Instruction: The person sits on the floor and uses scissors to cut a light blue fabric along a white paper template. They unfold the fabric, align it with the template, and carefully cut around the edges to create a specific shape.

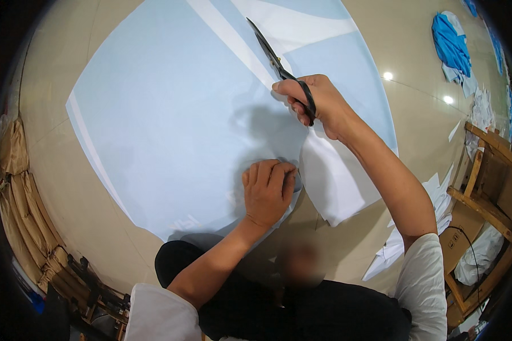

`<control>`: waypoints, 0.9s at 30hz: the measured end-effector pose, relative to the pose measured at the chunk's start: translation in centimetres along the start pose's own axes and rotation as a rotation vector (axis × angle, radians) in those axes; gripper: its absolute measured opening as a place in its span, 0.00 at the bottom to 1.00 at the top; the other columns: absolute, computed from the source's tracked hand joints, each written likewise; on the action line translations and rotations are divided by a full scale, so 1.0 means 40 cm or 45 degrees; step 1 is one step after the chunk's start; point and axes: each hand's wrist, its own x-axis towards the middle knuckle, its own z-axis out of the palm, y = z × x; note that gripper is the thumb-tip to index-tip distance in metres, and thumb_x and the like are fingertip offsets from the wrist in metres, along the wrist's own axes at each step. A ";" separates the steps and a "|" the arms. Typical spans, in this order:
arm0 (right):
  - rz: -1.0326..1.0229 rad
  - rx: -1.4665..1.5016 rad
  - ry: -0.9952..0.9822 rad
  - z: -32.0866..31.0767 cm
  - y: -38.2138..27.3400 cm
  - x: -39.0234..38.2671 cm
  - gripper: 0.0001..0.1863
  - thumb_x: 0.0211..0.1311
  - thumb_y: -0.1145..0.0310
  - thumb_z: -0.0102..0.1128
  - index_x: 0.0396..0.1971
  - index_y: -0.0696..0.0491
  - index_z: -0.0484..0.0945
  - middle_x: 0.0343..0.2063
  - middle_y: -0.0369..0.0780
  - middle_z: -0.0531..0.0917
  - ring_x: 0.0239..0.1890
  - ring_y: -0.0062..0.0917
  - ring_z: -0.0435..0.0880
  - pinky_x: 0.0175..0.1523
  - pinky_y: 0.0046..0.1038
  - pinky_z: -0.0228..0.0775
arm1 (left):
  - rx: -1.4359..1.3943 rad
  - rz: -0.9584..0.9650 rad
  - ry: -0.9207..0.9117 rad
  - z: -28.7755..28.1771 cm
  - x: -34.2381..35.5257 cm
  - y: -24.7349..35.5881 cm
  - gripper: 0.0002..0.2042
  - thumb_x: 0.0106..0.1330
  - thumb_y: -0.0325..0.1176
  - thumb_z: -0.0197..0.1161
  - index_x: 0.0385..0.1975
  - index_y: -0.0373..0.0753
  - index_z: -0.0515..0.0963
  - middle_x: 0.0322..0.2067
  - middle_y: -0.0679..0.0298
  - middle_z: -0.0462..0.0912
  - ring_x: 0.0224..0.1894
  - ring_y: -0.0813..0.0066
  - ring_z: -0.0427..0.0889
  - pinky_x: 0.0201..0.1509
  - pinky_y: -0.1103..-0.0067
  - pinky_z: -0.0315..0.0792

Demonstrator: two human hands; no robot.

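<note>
My right hand [322, 103] grips scissors [276, 63], pointing to eleven o'clock; at its seven, my left hand [267, 192] seems to pinch cloth [170, 125].

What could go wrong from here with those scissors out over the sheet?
Two risks stand out. The black scissors in the right hand point out over the light blue sheet, so a slip might nick it. The white flap narrows to a point just below the scissor handles, so it could crease or snag there if the right hand moves sharply.
</note>
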 end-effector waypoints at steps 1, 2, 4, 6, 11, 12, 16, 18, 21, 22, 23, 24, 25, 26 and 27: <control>0.000 -0.001 0.000 0.002 -0.005 0.002 0.20 0.59 0.53 0.75 0.21 0.49 0.76 0.14 0.31 0.72 0.13 0.15 0.68 0.20 0.21 0.60 | 0.000 0.005 0.008 -0.001 0.001 0.000 0.08 0.64 0.32 0.74 0.41 0.46 0.85 0.43 0.65 0.81 0.48 0.60 0.79 0.52 0.64 0.65; 0.000 -0.003 0.000 0.003 -0.008 0.005 0.19 0.60 0.54 0.75 0.21 0.49 0.76 0.14 0.31 0.72 0.13 0.15 0.68 0.20 0.21 0.60 | 0.001 0.011 0.017 -0.002 0.002 0.000 0.08 0.64 0.32 0.74 0.41 0.46 0.85 0.43 0.65 0.81 0.48 0.60 0.79 0.53 0.64 0.65; -0.033 -0.016 -0.002 0.000 -0.003 0.013 0.19 0.60 0.55 0.75 0.21 0.49 0.76 0.14 0.30 0.72 0.13 0.15 0.67 0.21 0.21 0.59 | -0.006 -0.003 -0.006 -0.005 0.001 0.002 0.08 0.64 0.31 0.74 0.41 0.46 0.85 0.43 0.65 0.81 0.49 0.60 0.79 0.53 0.64 0.65; -0.053 -0.025 -0.002 -0.001 -0.004 0.013 0.18 0.58 0.57 0.75 0.19 0.50 0.75 0.14 0.31 0.72 0.13 0.16 0.67 0.21 0.22 0.60 | -0.011 -0.006 -0.008 -0.004 0.001 0.002 0.08 0.64 0.31 0.74 0.41 0.46 0.85 0.43 0.65 0.81 0.49 0.60 0.79 0.53 0.64 0.65; -0.066 -0.051 0.022 0.004 -0.012 0.012 0.19 0.55 0.58 0.75 0.15 0.49 0.74 0.13 0.32 0.72 0.15 0.18 0.68 0.23 0.23 0.60 | -0.017 -0.006 0.002 -0.001 0.001 0.001 0.08 0.64 0.31 0.74 0.41 0.46 0.85 0.43 0.65 0.81 0.48 0.61 0.79 0.53 0.65 0.65; -0.054 -0.028 0.009 0.006 -0.015 0.016 0.20 0.57 0.55 0.75 0.17 0.49 0.74 0.13 0.31 0.72 0.14 0.17 0.68 0.22 0.22 0.60 | -0.010 -0.003 0.007 -0.001 0.001 0.001 0.08 0.64 0.31 0.74 0.41 0.46 0.85 0.43 0.65 0.81 0.48 0.61 0.79 0.53 0.65 0.65; -0.047 -0.010 -0.011 0.013 -0.039 0.035 0.23 0.60 0.48 0.76 0.21 0.48 0.75 0.13 0.30 0.72 0.12 0.15 0.67 0.21 0.20 0.58 | -0.001 0.008 0.027 0.002 0.001 -0.001 0.08 0.64 0.31 0.75 0.41 0.46 0.85 0.43 0.66 0.82 0.47 0.62 0.79 0.52 0.65 0.65; -0.050 -0.009 0.006 0.020 -0.054 0.035 0.22 0.58 0.50 0.76 0.20 0.48 0.75 0.13 0.31 0.71 0.13 0.16 0.66 0.21 0.21 0.57 | -0.003 0.010 0.031 0.002 0.001 -0.002 0.08 0.63 0.31 0.75 0.41 0.45 0.85 0.43 0.66 0.82 0.47 0.62 0.79 0.52 0.65 0.65; -0.042 0.019 0.030 0.027 -0.072 0.037 0.19 0.56 0.57 0.75 0.18 0.49 0.74 0.14 0.32 0.71 0.13 0.17 0.65 0.21 0.24 0.56 | -0.007 0.005 0.029 0.001 0.001 0.000 0.09 0.63 0.31 0.75 0.41 0.45 0.85 0.43 0.67 0.82 0.47 0.63 0.79 0.52 0.65 0.64; -0.045 0.019 0.026 0.026 -0.073 0.042 0.19 0.56 0.57 0.75 0.18 0.50 0.74 0.14 0.32 0.71 0.13 0.16 0.65 0.21 0.23 0.56 | -0.010 0.002 0.028 0.001 0.001 0.000 0.09 0.63 0.31 0.75 0.41 0.45 0.85 0.43 0.67 0.82 0.46 0.63 0.79 0.52 0.65 0.64; -0.048 0.020 0.023 0.026 -0.074 0.045 0.19 0.56 0.58 0.75 0.18 0.50 0.74 0.14 0.32 0.72 0.13 0.16 0.65 0.21 0.23 0.56 | -0.012 -0.001 0.027 0.002 0.001 0.000 0.09 0.63 0.31 0.75 0.41 0.46 0.85 0.43 0.67 0.82 0.46 0.63 0.79 0.51 0.65 0.64; -0.049 0.012 0.030 0.026 -0.077 0.045 0.19 0.56 0.58 0.75 0.18 0.50 0.74 0.14 0.32 0.72 0.13 0.16 0.65 0.20 0.22 0.56 | -0.011 0.000 0.029 0.002 0.000 -0.001 0.09 0.63 0.31 0.75 0.41 0.46 0.85 0.42 0.67 0.82 0.46 0.63 0.79 0.51 0.65 0.64; -0.051 0.004 0.037 0.027 -0.080 0.045 0.18 0.56 0.59 0.75 0.18 0.50 0.74 0.14 0.32 0.72 0.13 0.15 0.65 0.20 0.22 0.56 | -0.010 0.001 0.030 0.002 0.000 -0.002 0.09 0.63 0.31 0.75 0.40 0.46 0.85 0.42 0.67 0.82 0.46 0.62 0.79 0.51 0.65 0.64; -0.052 -0.003 0.044 0.027 -0.082 0.045 0.18 0.56 0.60 0.75 0.18 0.51 0.74 0.14 0.32 0.72 0.14 0.15 0.65 0.20 0.21 0.56 | -0.009 0.002 0.032 0.002 0.000 -0.002 0.09 0.63 0.31 0.75 0.40 0.46 0.85 0.42 0.67 0.82 0.46 0.62 0.79 0.51 0.65 0.64; -0.067 -0.028 0.046 0.025 -0.079 0.047 0.18 0.56 0.60 0.74 0.18 0.51 0.74 0.14 0.32 0.72 0.14 0.15 0.66 0.20 0.21 0.57 | -0.005 0.002 0.032 0.002 0.001 -0.001 0.08 0.63 0.31 0.75 0.40 0.46 0.85 0.42 0.67 0.82 0.46 0.62 0.79 0.51 0.65 0.64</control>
